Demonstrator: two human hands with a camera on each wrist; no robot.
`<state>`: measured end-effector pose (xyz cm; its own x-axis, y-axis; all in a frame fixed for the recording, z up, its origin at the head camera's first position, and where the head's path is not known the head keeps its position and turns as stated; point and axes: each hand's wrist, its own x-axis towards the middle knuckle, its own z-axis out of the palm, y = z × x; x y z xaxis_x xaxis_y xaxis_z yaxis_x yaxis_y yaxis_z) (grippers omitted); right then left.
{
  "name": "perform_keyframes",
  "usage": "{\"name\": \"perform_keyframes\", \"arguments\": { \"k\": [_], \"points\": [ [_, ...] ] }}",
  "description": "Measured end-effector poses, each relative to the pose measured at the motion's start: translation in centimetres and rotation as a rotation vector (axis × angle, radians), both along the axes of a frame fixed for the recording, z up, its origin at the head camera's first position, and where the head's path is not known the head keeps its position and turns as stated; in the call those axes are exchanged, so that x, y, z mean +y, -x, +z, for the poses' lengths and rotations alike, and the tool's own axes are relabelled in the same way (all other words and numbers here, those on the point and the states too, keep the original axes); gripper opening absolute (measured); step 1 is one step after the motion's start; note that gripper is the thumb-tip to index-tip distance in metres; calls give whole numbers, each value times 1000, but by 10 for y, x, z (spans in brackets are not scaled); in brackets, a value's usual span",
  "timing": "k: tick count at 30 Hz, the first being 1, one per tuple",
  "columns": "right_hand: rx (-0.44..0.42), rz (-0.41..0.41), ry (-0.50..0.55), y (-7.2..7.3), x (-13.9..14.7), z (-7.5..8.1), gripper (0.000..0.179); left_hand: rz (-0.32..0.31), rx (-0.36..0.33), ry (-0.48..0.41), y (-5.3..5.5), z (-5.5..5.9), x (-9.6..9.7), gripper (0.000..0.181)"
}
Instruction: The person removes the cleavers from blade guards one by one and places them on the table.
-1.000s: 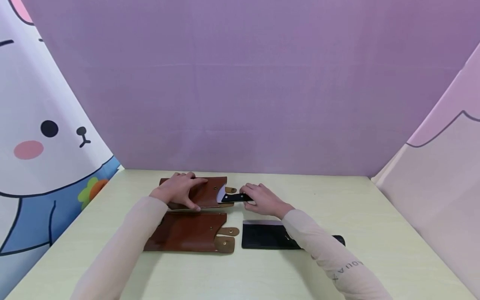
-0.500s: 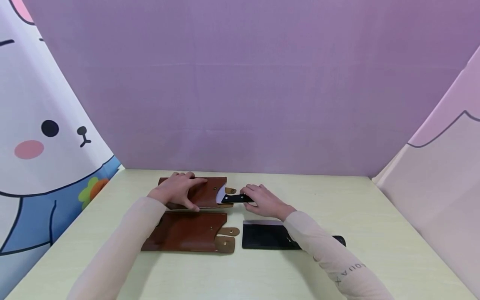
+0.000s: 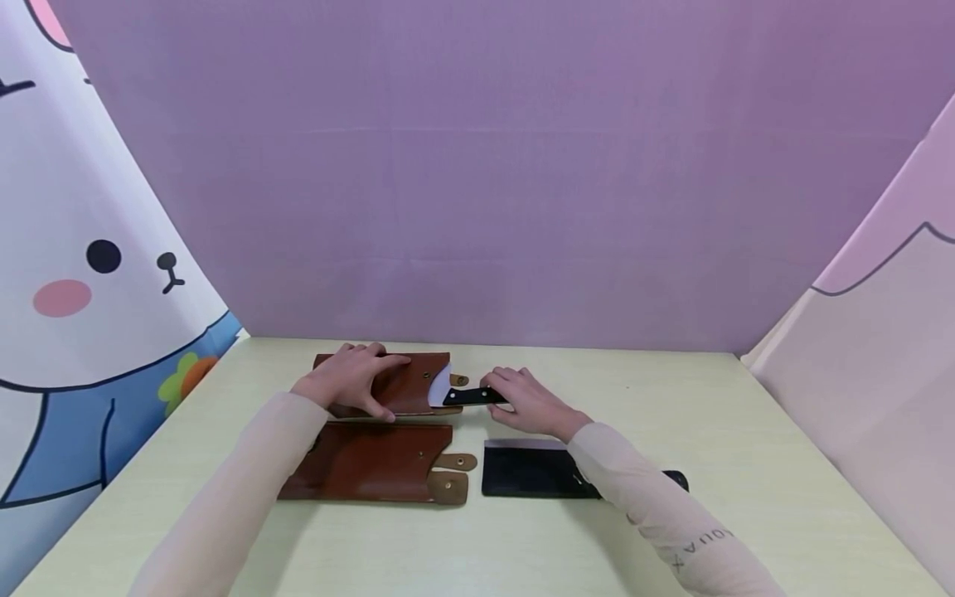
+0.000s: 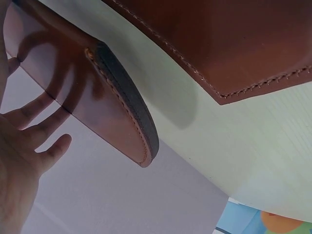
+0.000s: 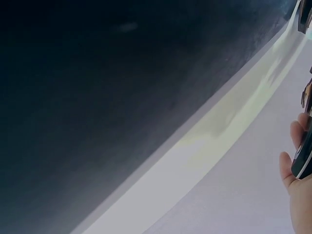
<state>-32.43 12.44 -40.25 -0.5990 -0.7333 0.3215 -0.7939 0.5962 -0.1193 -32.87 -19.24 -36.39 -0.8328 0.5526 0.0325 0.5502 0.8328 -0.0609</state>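
My left hand (image 3: pixel 349 377) grips a brown leather knife sheath (image 3: pixel 409 385) across its width, thumb along the near edge. In the left wrist view its fingers lie at the sheath's edge (image 4: pixel 102 112). The black riveted handle (image 3: pixel 466 396) of a knife is held by my right hand (image 3: pixel 533 403). A strip of pale blade (image 3: pixel 441 386) shows at the sheath's mouth; the rest of the blade is hidden inside. In the right wrist view the right fingers curl round the handle's end (image 5: pixel 303 158).
A second brown sheath (image 3: pixel 373 464) with two snap straps lies nearer on the table. To its right lies a black-bladed cleaver (image 3: pixel 525 471) with a silvery edge, partly under my right forearm. A purple backdrop (image 3: pixel 477 207) stands behind the table.
Slightly more blade shows at the sheath's mouth. The right hand and handle have shifted a little right, the left hand and sheath slightly left.
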Motion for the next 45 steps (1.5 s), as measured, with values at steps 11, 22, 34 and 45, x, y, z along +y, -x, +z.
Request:
{"name": "perform_keyframes", "arguments": {
  "k": [11, 22, 34, 45],
  "points": [
    [-19, -9, 4, -2, 3, 1, 29, -1, 14, -10, 0, -2, -1, 93],
    [-24, -1, 36, -2, 8, 2, 29, 12, 18, -19, -3, 0, -1, 95],
    [-22, -31, 32, 1, 15, -1, 28, 62, 11, -18, -1, -3, -3, 101],
    [-26, -25, 32, 0, 20, 1, 28, 63, 21, -32, -3, -2, -5, 101]
  ]
}}
